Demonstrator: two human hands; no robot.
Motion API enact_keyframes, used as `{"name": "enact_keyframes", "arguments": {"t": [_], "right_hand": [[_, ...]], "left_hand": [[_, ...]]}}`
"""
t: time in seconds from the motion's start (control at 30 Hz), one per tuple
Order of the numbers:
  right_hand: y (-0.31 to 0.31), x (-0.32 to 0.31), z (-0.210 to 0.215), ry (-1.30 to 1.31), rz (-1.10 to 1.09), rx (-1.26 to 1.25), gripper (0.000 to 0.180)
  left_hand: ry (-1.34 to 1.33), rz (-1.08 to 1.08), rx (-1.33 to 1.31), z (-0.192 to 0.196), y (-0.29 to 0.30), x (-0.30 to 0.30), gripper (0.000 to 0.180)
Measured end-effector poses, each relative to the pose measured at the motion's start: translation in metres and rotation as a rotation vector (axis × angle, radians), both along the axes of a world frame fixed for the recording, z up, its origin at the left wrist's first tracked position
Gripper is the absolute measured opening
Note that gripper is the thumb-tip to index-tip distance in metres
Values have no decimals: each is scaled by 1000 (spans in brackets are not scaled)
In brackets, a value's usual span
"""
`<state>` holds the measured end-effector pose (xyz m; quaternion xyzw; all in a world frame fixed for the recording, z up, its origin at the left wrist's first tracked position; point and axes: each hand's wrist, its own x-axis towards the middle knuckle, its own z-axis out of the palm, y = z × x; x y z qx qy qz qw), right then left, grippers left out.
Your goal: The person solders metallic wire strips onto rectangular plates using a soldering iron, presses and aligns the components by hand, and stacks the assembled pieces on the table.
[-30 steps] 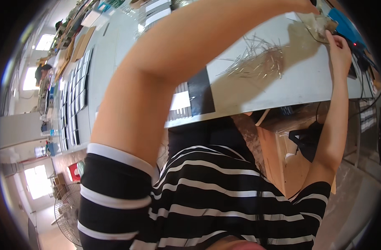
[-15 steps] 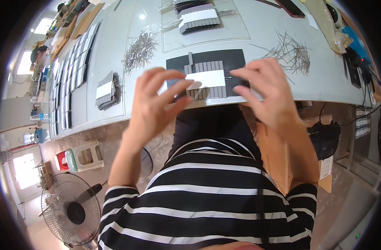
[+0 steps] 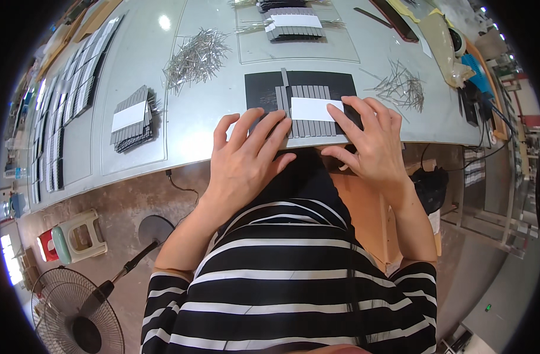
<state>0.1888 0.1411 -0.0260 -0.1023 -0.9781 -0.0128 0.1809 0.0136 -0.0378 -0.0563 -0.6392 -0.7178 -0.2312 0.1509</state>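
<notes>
A row of slim grey strips with a white paper band across its middle lies on a black mat at the table's near edge. One or two grey strips stand apart at the row's left side, jutting farther back. My left hand is open, its fingertips at the left end of the row and on the loose strips. At the opposite end my right hand, fingers spread, rests its index finger on the white band's right edge. Neither hand is closed around anything.
Loose thin metal pins lie in a left pile and a right pile. A banded stack of strips sits left, another stack at the back. Rows of banded strips line the far left. A phone lies back right.
Both hands have come down from above the strips to their two ends. Loose strips now show separated from the row's left side. The view has shifted somewhat.
</notes>
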Motion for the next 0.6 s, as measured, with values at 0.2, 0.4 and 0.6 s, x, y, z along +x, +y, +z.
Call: {"name": "enact_keyframes", "arguments": {"t": [0.2, 0.4, 0.6], "right_hand": [[5, 12, -4, 77, 57, 117, 50], [13, 30, -15, 230, 108, 191, 36], [111, 32, 9, 643, -325, 123, 12]], "left_hand": [[4, -8, 29, 0, 1, -1, 53], [-15, -18, 42, 0, 4, 0, 53], [-41, -6, 24, 3, 7, 3, 60]]}}
